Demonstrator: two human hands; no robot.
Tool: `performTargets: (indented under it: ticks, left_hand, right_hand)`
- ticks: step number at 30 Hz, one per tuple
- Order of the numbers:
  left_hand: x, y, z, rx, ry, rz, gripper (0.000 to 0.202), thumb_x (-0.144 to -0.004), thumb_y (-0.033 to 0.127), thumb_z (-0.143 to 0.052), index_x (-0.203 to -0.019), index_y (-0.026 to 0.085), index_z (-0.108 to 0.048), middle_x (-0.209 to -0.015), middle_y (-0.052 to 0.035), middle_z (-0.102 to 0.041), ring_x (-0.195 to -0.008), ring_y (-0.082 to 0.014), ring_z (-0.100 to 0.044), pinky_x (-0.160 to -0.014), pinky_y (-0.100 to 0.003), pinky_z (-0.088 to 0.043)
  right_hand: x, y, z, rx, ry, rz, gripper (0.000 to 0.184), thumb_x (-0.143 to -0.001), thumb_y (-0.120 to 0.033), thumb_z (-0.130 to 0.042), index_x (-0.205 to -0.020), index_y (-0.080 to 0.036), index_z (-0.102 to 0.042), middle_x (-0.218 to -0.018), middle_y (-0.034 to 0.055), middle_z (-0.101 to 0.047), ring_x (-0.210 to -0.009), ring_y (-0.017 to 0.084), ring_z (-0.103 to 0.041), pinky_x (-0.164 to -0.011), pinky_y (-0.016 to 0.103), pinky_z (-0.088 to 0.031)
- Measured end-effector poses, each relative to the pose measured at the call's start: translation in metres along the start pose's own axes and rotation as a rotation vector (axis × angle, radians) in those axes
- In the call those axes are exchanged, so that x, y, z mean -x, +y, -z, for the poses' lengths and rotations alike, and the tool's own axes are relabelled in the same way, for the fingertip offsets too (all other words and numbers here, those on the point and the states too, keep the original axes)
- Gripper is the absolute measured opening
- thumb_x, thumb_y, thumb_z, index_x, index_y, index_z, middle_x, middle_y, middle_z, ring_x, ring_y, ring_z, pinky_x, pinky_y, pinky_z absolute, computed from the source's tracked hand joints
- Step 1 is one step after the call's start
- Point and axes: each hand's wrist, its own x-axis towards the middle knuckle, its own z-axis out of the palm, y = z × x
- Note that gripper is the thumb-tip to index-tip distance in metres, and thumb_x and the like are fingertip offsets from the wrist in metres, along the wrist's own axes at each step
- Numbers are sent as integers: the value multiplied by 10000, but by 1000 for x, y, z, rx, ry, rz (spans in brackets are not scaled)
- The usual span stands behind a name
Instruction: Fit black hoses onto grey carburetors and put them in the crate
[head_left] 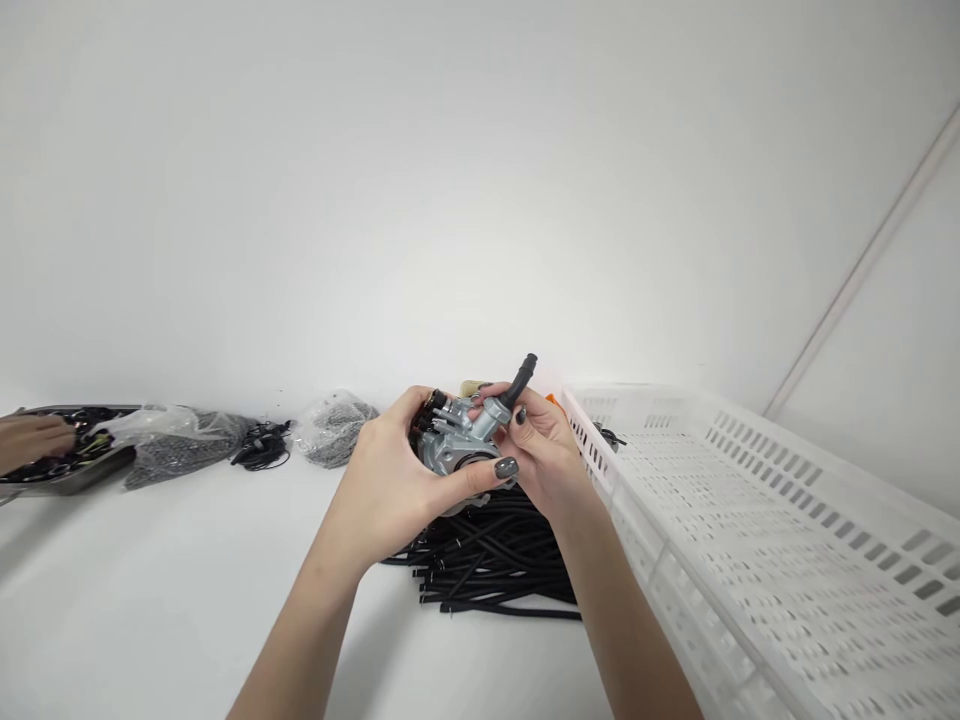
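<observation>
A grey metal carburetor [457, 440] is held up over the table between my two hands. My left hand [397, 480] wraps around its near left side, with the thumb laid across the front. At the upper right, my right hand [551, 445] closes its fingers and thumb around the carburetor's top, by the base of a bent black rubber boot [520, 380] that points up and to the right. My fingers hide part of the metal body. Below lies a pile of black rubber hoses [495, 560].
A white slatted plastic crate [675, 520] stands at the right, with a small part inside its far corner. Along the wall are clear bags of small dark parts [195, 445], [334, 425] and a black cable bundle [262, 445]. Another person's hand [34, 440] reaches into a metal tray [97, 475].
</observation>
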Motion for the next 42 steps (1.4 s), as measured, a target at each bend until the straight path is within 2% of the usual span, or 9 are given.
performTargets:
  ticks: [4,10,17,24,29,34,37,40,42]
  left_hand:
    - [0,-2,2,56,-30,16,515,-632,460,-823,-1036,211,-624,-860,-8,-681,-740,-204,-610,-641,-292,-462]
    - [-2,0,2,18,-27,-3,552,-641,561,-813,-1026,207,-635,-894,-23,-684,-767,-214,-613,-676,-309,-468]
    - [2,1,0,-43,19,40,621,-612,616,-818,-1045,216,-625,-911,-39,-719,-800,-248,-648,-648,-319,-485]
    - [4,5,-4,-84,53,21,581,-618,569,-822,-1040,223,-621,-908,-38,-741,-785,-254,-677,-644,-325,-511]
    - [1,4,-2,-36,58,15,575,-614,545,-823,-1042,209,-639,-907,-48,-725,-797,-257,-667,-674,-337,-516]
    - [-2,0,2,29,51,-7,481,-641,489,-808,-1005,211,-661,-919,-40,-715,-833,-248,-651,-742,-341,-516]
    - [-2,0,0,17,47,6,478,-641,483,-816,-1005,220,-653,-903,-27,-710,-824,-241,-649,-728,-329,-510]
    - [0,0,-4,-28,45,23,528,-626,518,-829,-1016,223,-630,-891,-26,-713,-799,-243,-649,-672,-318,-498]
    - [0,1,-6,-57,46,27,564,-616,535,-836,-1032,223,-618,-892,-30,-716,-786,-246,-648,-647,-315,-489]
  right_hand:
    - [-1,2,0,-24,27,3,232,-838,-455,-764,-994,-284,-755,-964,40,-745,-981,218,-689,-985,402,-515]
    - [-1,0,-1,10,1,4,248,-847,-473,-749,-987,-268,-744,-995,51,-749,-977,220,-700,-1003,416,-513]
    - [-1,-1,-9,-3,134,2,282,-753,-435,-841,-899,-238,-703,-951,40,-739,-930,213,-704,-992,416,-520]
    - [0,-3,-16,11,222,-5,297,-677,-376,-900,-885,-243,-736,-860,7,-722,-829,160,-668,-818,305,-561]
    - [-1,-5,-14,-16,153,-26,349,-685,-509,-862,-837,-232,-712,-947,50,-742,-923,230,-697,-931,413,-552]
    - [-2,-5,-11,-86,101,-39,260,-760,-418,-815,-803,-240,-631,-945,38,-746,-950,225,-704,-951,415,-544]
    - [-1,-3,-10,-75,133,-40,258,-764,-363,-826,-933,-245,-672,-976,29,-734,-934,193,-701,-939,370,-543]
    - [-1,-1,-10,-32,153,-46,427,-714,-341,-870,-1103,-275,-708,-1019,22,-723,-940,184,-689,-926,351,-552]
    - [-1,0,-9,18,162,-47,395,-697,-366,-880,-1054,-265,-742,-1038,35,-727,-977,199,-680,-921,353,-554]
